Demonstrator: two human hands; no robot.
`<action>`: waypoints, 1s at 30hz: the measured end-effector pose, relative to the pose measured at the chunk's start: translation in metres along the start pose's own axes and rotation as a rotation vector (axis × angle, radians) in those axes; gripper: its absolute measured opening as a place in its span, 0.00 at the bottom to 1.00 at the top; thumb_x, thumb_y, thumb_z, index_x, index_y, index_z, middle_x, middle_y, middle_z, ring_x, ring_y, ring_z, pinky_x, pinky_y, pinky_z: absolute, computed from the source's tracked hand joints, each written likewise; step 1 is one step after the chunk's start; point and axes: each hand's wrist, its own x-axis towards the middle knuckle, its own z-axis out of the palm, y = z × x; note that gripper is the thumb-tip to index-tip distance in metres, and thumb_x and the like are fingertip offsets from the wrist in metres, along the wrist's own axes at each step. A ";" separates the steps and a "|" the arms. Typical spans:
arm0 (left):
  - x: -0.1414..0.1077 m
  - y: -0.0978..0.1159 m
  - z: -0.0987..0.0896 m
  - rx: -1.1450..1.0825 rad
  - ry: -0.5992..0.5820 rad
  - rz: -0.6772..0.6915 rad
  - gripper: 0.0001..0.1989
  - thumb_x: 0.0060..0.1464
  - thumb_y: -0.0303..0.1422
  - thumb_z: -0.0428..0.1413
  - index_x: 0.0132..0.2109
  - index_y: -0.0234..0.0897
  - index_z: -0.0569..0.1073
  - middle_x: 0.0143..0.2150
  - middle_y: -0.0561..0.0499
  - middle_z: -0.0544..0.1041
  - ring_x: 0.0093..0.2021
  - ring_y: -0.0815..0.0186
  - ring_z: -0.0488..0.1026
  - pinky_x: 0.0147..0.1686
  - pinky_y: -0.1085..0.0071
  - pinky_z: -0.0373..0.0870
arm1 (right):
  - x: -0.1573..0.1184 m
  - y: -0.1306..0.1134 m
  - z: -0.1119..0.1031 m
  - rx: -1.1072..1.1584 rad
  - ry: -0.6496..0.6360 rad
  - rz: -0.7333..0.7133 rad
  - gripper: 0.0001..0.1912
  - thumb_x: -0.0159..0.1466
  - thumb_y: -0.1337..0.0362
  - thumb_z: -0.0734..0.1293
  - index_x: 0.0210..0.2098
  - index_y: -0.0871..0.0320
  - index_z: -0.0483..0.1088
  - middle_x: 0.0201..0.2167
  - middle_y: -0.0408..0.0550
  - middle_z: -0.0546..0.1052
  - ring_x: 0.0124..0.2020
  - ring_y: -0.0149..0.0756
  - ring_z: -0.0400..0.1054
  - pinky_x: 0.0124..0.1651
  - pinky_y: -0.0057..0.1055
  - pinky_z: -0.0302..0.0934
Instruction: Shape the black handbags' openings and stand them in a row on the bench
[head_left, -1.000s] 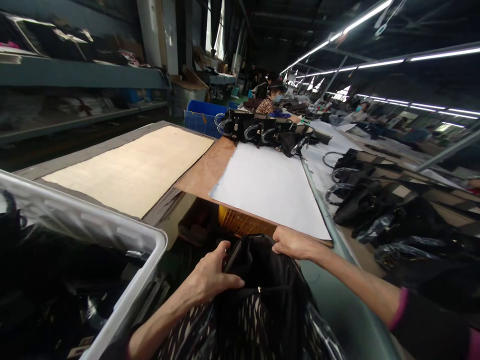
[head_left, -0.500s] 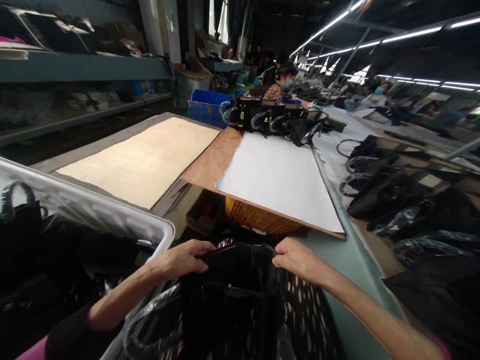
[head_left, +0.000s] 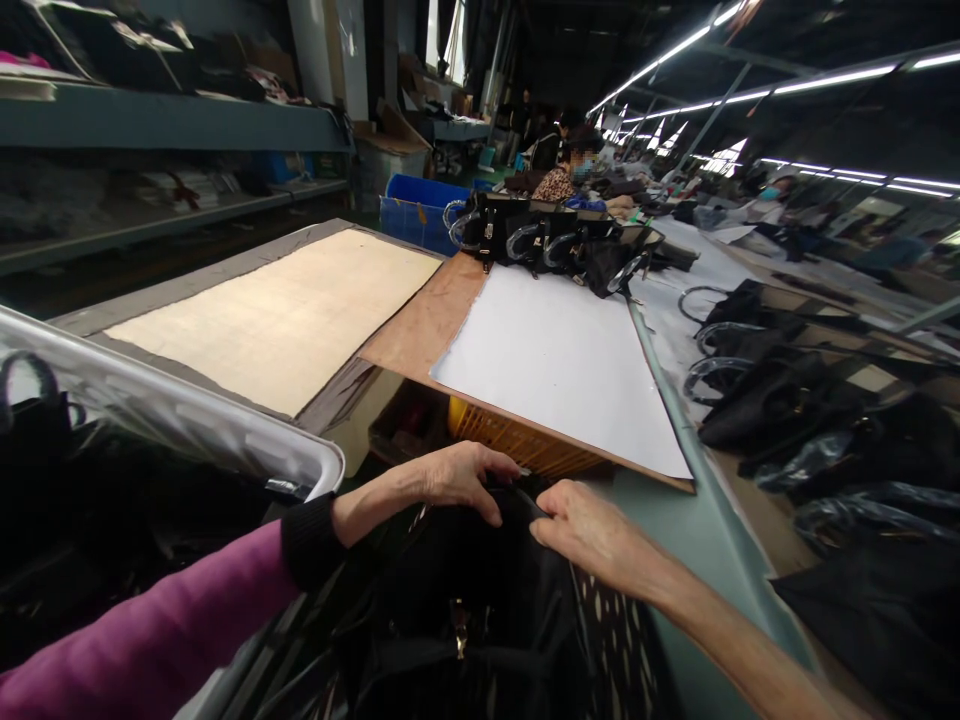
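A black handbag (head_left: 495,600) is in front of me at the bottom of the head view, its mouth facing up and a gold-coloured metal fitting on its front. My right hand (head_left: 581,525) pinches the bag's upper rim on the right side, thumb and fingers closed on it. Close by, my left hand (head_left: 461,475) is at the far side of the mouth, thumb and forefinger apart around the rim; I cannot see a grip there. The bag's lower part fades into dark shadow.
A white bin (head_left: 322,460) with black bags stands at left. Ahead, a table holds a cream sheet (head_left: 285,310) and a white sheet (head_left: 562,360). Black handbags (head_left: 555,235) line its back; more bags (head_left: 810,400) lie right. An orange crate (head_left: 517,440) sits underneath. A co-worker (head_left: 559,180) is beyond.
My left hand has let go of the bag's left rim and moved right, close to my right hand. The right hand keeps its hold. The metal fitting on the bag now shows more plainly.
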 end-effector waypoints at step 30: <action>-0.003 -0.004 0.003 0.187 0.140 0.077 0.09 0.47 0.29 0.53 0.36 0.34 0.77 0.26 0.55 0.73 0.28 0.71 0.67 0.29 0.81 0.59 | 0.008 -0.011 0.003 -0.077 0.031 -0.048 0.18 0.56 0.58 0.60 0.15 0.59 0.55 0.14 0.39 0.60 0.19 0.25 0.52 0.23 0.26 0.40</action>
